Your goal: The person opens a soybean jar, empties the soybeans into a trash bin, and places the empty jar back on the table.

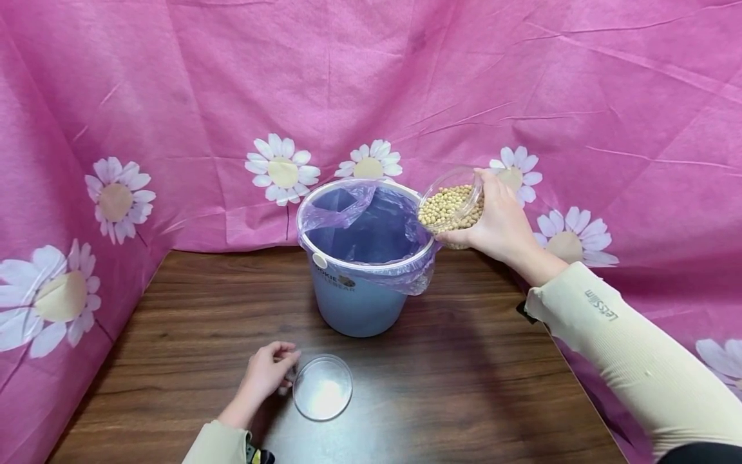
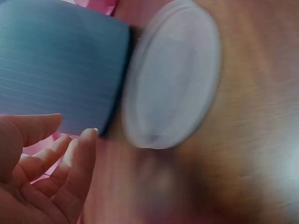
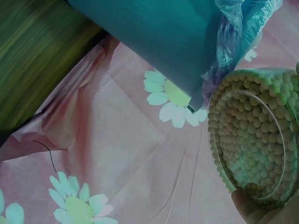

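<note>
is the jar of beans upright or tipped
Tipped: the right hand holds the jar at a slant toward the bucket, beans banked against its lower side.
</note>
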`<action>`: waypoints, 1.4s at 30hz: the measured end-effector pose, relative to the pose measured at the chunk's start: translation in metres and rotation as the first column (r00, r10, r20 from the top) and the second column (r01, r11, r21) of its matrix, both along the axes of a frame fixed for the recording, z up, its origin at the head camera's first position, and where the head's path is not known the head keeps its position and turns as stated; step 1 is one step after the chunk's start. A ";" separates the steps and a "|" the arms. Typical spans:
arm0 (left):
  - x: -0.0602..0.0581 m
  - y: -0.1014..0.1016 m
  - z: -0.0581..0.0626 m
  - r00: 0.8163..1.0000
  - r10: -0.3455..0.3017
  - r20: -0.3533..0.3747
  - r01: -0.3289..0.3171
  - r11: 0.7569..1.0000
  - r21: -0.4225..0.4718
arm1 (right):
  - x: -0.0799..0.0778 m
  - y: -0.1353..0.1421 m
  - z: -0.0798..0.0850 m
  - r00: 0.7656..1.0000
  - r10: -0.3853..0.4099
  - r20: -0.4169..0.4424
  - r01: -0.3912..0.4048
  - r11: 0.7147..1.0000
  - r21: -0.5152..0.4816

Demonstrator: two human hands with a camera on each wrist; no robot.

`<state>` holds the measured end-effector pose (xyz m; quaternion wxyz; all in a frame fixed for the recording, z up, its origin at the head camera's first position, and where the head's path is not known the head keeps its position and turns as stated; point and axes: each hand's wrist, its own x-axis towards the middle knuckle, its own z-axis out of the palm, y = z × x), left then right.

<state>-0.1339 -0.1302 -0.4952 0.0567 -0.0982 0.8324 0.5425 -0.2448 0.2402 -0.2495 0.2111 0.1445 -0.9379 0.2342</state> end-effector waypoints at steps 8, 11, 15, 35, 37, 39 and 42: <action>-0.030 -0.001 0.050 0.997 0.003 -0.078 0.004 0.996 0.093 | -0.005 -0.001 0.004 1.000 -0.015 0.019 0.014 0.999 0.044; -0.041 0.000 0.072 0.992 0.004 -0.130 0.012 0.992 0.122 | -0.006 -0.001 0.005 0.999 -0.022 0.027 0.020 0.997 0.069; -0.052 0.003 0.100 0.983 -0.017 -0.183 0.040 0.991 0.127 | -0.007 -0.001 0.007 0.999 -0.015 0.029 0.012 0.995 0.099; -0.103 0.014 0.170 0.988 -0.085 -0.129 0.072 0.992 -0.106 | -0.016 -0.002 0.007 1.000 0.026 0.010 -0.027 0.983 0.179; -0.105 0.015 0.169 0.989 -0.096 -0.114 0.079 0.987 -0.141 | -0.016 -0.003 0.008 1.000 0.026 0.009 -0.027 0.982 0.185; -0.107 0.016 0.167 0.989 -0.097 -0.110 0.082 0.988 -0.131 | -0.017 -0.004 0.008 1.000 0.026 0.010 -0.027 0.982 0.189; -0.109 0.018 0.163 0.989 -0.092 -0.118 0.080 0.992 -0.098 | -0.018 -0.005 0.009 1.000 0.029 0.010 -0.030 0.981 0.190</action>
